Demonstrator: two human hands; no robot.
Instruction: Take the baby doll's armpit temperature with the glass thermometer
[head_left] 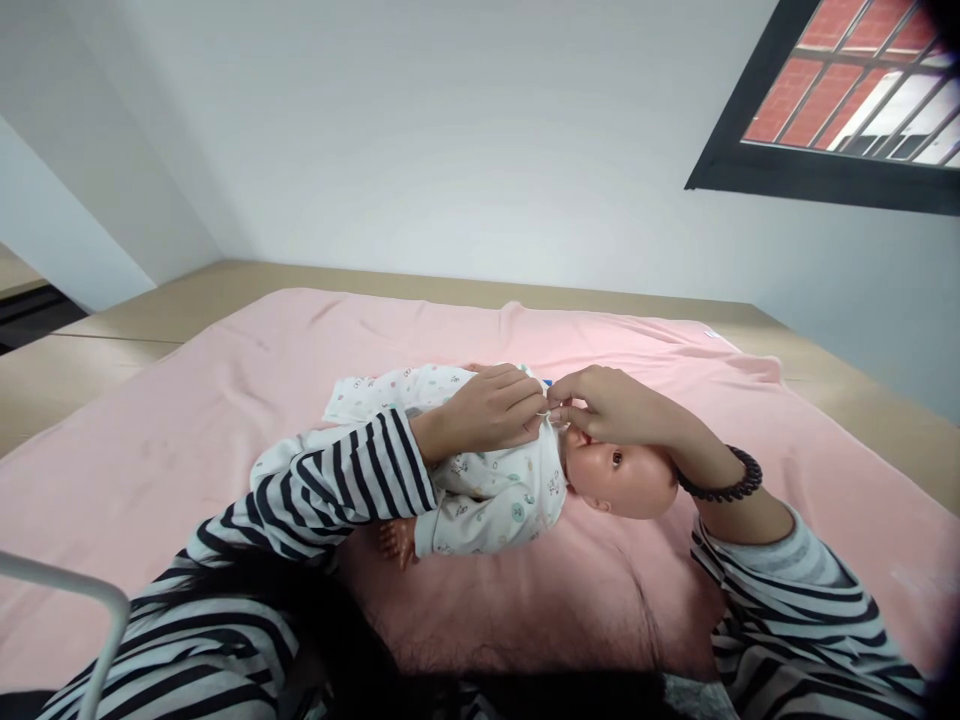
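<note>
A baby doll lies on its back with its head to the right, dressed in a white patterned romper. Over the doll's chest, my left hand has its fingers closed on the romper near the neck. My right hand meets it there from the right, thumb and fingers pinching the neck edge of the same garment. The right wrist passes above the doll's face and hides part of it. Between the fingertips a thin white bit of the romper shows; whether it is a tie or the hem I cannot tell.
A pink cloth with wrinkles is spread under the doll on a wooden table. White walls stand behind, with a dark-framed barred window at upper right. A white curved bar is at lower left.
</note>
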